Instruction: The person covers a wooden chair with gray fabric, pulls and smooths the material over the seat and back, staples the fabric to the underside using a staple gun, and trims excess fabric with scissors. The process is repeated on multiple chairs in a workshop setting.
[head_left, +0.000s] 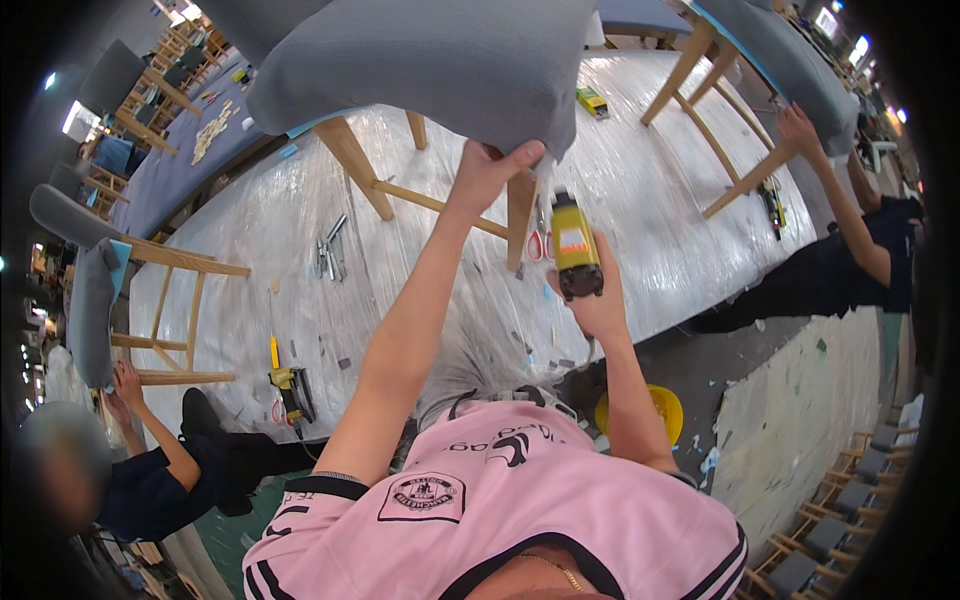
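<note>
Head view: our L hand (490, 180) has its fingers closed on the near R corner of the grey chair (420, 70), thumb along the seat fabric, fingertips tucked out of sight. Our R hand (600, 300) has fingers wrapped round a yellow/blk staple gun (573, 240), just beside that chair's front leg. The chair stands on the plastic-covered table (480, 310), well in from its near edge. Red-handled scissors (530, 246) lie by the leg; metal tools (331, 250) lie toward the table's L edge, a 2nd stapler (290, 390) nr the near L corner. Co-workers' hands, L (127, 388) & R (800, 130), touch other chairs. A yellow bowl (677, 410) sits below the near edge.
</note>
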